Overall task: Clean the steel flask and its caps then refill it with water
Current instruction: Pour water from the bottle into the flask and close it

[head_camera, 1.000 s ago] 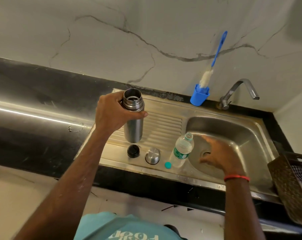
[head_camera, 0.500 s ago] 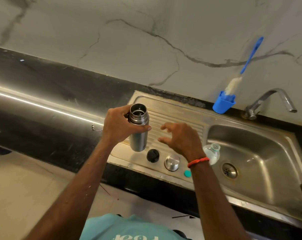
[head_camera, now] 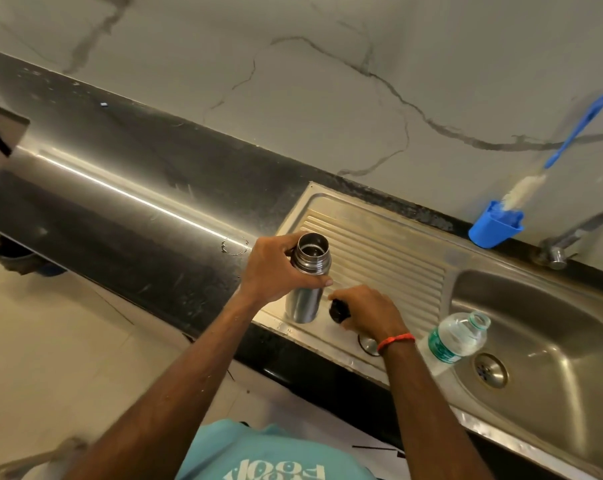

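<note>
Left grip: The left hand wraps its grip around the neck and shoulder of the steel flask, with the thumb across the front and the fingers behind.
Flask: It stands upright and uncapped, its open mouth facing the camera, over the front left corner of the drainboard. Whether its base touches the metal cannot be told.
Right grip: The right hand curls down over the black inner cap just right of the flask's base. Its fingers are closed on the cap, and only the cap's left edge shows.
Outer cap: The steel outer cap lies on the drainboard's front edge, mostly hidden under the right wrist and near the black cap.
Wrist: A red thread circles the right wrist.
Bottle: A clear plastic water bottle with a green label stands uncapped at the front rim, right of the right forearm, where the drainboard meets the basin.
Sink: The steel basin lies to the right, with its drain visible in the floor.
Back edge: A blue holder sits behind the drainboard. A blue-handled bottle brush stands in it and leans on the veined marble wall, and the tap is just beside it.
Bench: The black polished bench runs left of the sink and catches a long streak of light.
Foreground: A teal printed shirt fills the lower edge.
</note>
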Tool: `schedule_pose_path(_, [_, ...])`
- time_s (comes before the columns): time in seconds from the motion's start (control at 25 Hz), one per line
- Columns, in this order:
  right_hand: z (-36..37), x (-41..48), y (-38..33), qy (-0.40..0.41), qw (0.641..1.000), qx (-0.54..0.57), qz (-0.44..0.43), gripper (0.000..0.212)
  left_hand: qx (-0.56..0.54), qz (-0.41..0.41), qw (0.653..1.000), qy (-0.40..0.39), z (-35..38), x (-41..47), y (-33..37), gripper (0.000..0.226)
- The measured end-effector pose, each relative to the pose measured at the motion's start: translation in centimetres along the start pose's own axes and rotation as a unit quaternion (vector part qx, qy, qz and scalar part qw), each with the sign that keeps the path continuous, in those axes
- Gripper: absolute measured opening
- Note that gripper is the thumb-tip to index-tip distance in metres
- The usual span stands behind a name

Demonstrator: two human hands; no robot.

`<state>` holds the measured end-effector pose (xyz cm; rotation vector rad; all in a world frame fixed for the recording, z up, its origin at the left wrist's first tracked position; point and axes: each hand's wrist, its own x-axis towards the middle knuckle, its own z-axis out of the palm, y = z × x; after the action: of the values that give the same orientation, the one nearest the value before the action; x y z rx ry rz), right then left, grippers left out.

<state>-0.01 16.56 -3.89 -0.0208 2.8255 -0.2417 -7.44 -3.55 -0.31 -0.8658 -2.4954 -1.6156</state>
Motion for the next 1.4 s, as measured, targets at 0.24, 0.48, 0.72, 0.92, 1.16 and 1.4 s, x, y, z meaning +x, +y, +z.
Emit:
schedule_pose_path(0.24, [-12.1, -2.5, 0.3, 0.117, 0.989, 0.091, -0.024, 0.068, 0.008, -0.005, 1.0, -0.007, 0.8, 0.0, -0.2, 0.067])
schedule_pose_path(0.48, [-16.9, -3.2, -3.3, 0.088, 0.974, 0.14, -0.152, 0.062, 0.022, 0.006, 1.0, -0.009, 1.2, 0.1, 0.2, 0.065])
schedule_pose_path(0.72, [-16.2, -1.2, -5.4, 0.049, 0.98, 0.074, -0.177, 0.05, 0.032, -0.013, 0.999, -0.005, 1.2, 0.1, -0.2, 0.067])
schedule_pose_path(0.92, [-16.2, -0.3, -6.5, 0.025, 0.981, 0.02, -0.193, 0.042, -0.09, -0.081, 0.992, 0.018, 1.8, -0.9, -0.3, 0.063])
schedule_pose_path(1.16, [-14.2, -0.1, -7.2, 0.026, 0.985, -0.017, -0.169, 0.036, -0.204, -0.135, 0.969, 0.042, 2.5, -1.8, -0.2, 0.06])
schedule_pose_path(1.4, [-13.8, -0.5, -7.5, 0.134, 0.982, -0.128, -0.026, 0.054, -0.216, -0.154, 0.964, 0.034, 2.6, -1.8, 0.0, 0.052])
